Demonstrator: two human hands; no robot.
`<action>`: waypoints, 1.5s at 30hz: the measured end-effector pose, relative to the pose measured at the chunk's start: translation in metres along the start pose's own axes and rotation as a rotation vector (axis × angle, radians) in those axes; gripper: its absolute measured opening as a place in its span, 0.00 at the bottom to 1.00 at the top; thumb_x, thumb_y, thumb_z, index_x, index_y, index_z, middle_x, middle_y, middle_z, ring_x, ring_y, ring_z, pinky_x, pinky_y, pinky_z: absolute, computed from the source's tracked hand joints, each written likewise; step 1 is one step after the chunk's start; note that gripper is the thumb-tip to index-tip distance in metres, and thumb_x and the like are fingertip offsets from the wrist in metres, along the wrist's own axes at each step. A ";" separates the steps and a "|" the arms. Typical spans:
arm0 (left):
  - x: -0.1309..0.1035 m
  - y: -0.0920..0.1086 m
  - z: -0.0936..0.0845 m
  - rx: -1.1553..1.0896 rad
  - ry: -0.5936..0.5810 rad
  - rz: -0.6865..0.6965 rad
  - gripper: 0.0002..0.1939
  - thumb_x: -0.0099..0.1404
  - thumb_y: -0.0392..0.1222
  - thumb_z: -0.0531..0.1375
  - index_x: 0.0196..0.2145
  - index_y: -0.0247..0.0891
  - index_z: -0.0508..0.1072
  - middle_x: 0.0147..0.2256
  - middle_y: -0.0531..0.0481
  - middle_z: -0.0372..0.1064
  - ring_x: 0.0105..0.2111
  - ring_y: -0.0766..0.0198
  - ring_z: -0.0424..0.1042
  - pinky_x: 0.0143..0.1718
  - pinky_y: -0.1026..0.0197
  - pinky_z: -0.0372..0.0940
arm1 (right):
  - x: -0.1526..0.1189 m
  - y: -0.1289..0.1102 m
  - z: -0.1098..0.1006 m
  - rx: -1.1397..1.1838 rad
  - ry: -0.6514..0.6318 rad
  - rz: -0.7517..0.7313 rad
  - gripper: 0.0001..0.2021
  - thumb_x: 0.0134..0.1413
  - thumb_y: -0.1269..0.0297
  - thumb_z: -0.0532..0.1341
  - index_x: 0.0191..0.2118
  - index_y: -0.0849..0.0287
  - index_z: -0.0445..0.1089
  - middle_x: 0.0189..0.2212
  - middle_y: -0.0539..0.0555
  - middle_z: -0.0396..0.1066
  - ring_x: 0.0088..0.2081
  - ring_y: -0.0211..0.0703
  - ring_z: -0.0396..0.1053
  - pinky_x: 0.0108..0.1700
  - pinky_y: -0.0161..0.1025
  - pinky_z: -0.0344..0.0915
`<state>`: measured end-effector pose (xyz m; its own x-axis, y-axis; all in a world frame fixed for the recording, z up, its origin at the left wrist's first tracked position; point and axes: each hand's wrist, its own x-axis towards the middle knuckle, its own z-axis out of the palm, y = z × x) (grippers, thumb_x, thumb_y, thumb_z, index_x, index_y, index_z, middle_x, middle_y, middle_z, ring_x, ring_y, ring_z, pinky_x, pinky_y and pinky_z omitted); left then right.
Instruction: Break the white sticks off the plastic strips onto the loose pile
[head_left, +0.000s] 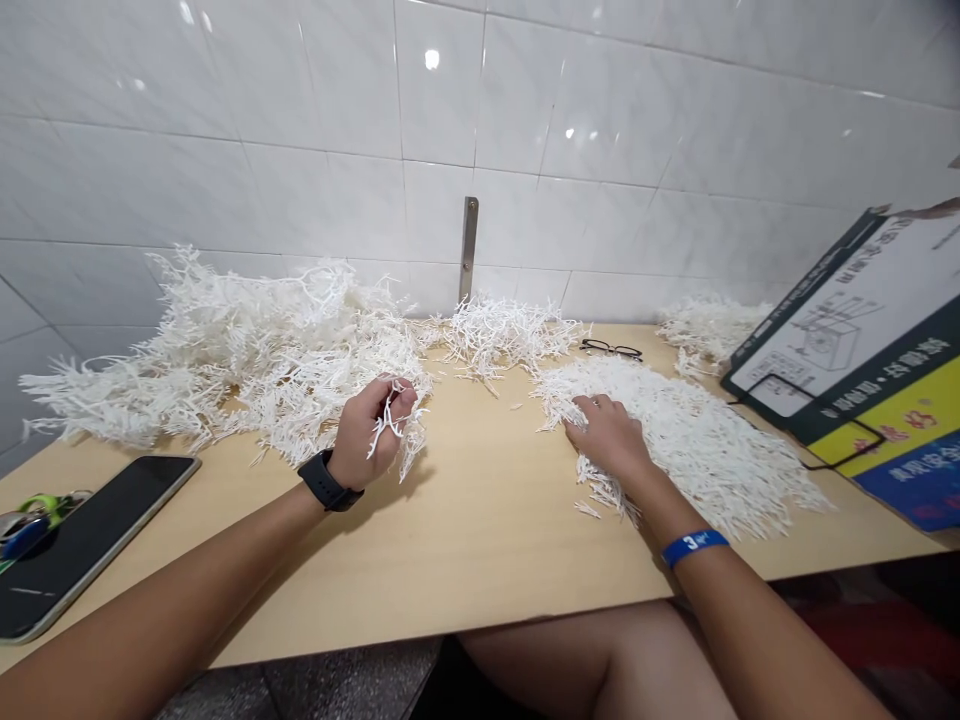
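My left hand, with a black watch on its wrist, is closed around a few white branched pieces that stick out between its fingers. It is held just in front of a big tangled pile of white branched pieces. On the right, my right hand rests palm down on the left edge of a flatter heap of short white pieces. Its fingers are slightly bent and apart; whether anything lies under the palm is hidden. A blue band circles the right wrist.
Black glasses lie behind the right heap, beside a small white pile. A phone with keys is at the left table edge. A printed box leans at the right, before another white pile.
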<state>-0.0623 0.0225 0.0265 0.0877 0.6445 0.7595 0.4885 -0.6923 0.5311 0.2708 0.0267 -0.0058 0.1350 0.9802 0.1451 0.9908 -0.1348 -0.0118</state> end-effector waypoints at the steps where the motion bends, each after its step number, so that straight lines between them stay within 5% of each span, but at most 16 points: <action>1: 0.000 0.000 0.000 0.002 -0.004 -0.004 0.11 0.68 0.46 0.54 0.30 0.38 0.68 0.22 0.54 0.61 0.22 0.68 0.58 0.26 0.65 0.57 | 0.001 0.000 -0.001 -0.013 -0.002 -0.011 0.22 0.64 0.55 0.49 0.59 0.57 0.63 0.56 0.65 0.64 0.56 0.58 0.62 0.49 0.52 0.62; 9: 0.001 0.000 0.000 0.001 -0.033 -0.029 0.12 0.68 0.46 0.54 0.29 0.38 0.67 0.22 0.54 0.61 0.22 0.67 0.58 0.25 0.65 0.57 | 0.012 0.005 -0.015 -0.006 -0.016 -0.074 0.17 0.67 0.57 0.48 0.49 0.61 0.68 0.45 0.63 0.72 0.45 0.49 0.70 0.40 0.39 0.61; 15: 0.000 0.000 0.002 -0.037 -0.099 -0.036 0.13 0.67 0.46 0.54 0.27 0.38 0.66 0.23 0.52 0.63 0.23 0.67 0.59 0.25 0.65 0.57 | 0.038 0.020 -0.038 0.038 0.012 -0.062 0.22 0.68 0.55 0.47 0.58 0.63 0.63 0.52 0.66 0.71 0.49 0.50 0.71 0.44 0.38 0.62; 23: -0.004 -0.004 0.004 -0.034 -0.139 -0.063 0.12 0.68 0.46 0.54 0.29 0.37 0.68 0.22 0.54 0.61 0.22 0.68 0.58 0.25 0.65 0.56 | 0.074 0.046 -0.095 0.050 0.041 -0.020 0.27 0.67 0.55 0.47 0.65 0.67 0.54 0.61 0.69 0.62 0.59 0.56 0.63 0.54 0.43 0.60; 32: -0.003 0.004 0.004 -0.064 -0.243 -0.100 0.14 0.68 0.47 0.52 0.28 0.37 0.64 0.22 0.55 0.58 0.24 0.67 0.57 0.27 0.63 0.55 | 0.054 0.071 -0.106 -0.009 -0.207 0.023 0.34 0.54 0.54 0.63 0.65 0.60 0.59 0.63 0.63 0.62 0.60 0.62 0.62 0.58 0.52 0.61; 35: -0.005 0.004 0.007 -0.101 -0.283 -0.116 0.13 0.68 0.45 0.51 0.28 0.38 0.62 0.23 0.55 0.57 0.24 0.67 0.56 0.28 0.63 0.54 | 0.035 0.052 -0.102 -0.035 -0.089 0.009 0.33 0.56 0.61 0.59 0.67 0.57 0.54 0.66 0.62 0.55 0.64 0.65 0.54 0.62 0.61 0.52; 39: -0.010 -0.002 0.018 -0.172 -0.294 -0.200 0.14 0.67 0.45 0.51 0.25 0.38 0.58 0.23 0.55 0.56 0.25 0.67 0.55 0.29 0.62 0.53 | -0.003 -0.011 -0.081 0.302 0.051 -0.130 0.29 0.55 0.74 0.52 0.64 0.60 0.60 0.63 0.61 0.61 0.60 0.54 0.62 0.60 0.48 0.59; 41: -0.013 -0.005 0.023 -0.236 -0.307 -0.324 0.14 0.66 0.45 0.52 0.25 0.38 0.57 0.22 0.56 0.54 0.24 0.68 0.54 0.27 0.63 0.52 | -0.024 -0.048 -0.065 0.578 -0.097 -0.185 0.21 0.57 0.72 0.50 0.54 0.58 0.69 0.53 0.58 0.72 0.51 0.49 0.71 0.52 0.44 0.66; 45: -0.016 -0.005 0.031 -0.354 -0.330 -0.544 0.13 0.65 0.46 0.52 0.25 0.39 0.57 0.19 0.57 0.55 0.21 0.69 0.55 0.25 0.65 0.52 | -0.048 -0.101 -0.036 0.964 -0.368 -0.274 0.15 0.61 0.58 0.53 0.46 0.58 0.72 0.46 0.58 0.75 0.45 0.48 0.73 0.41 0.41 0.69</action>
<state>-0.0394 0.0256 0.0003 0.1972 0.9530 0.2302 0.2319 -0.2735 0.9335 0.1643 -0.0123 0.0238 -0.2590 0.9649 -0.0438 0.5537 0.1111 -0.8253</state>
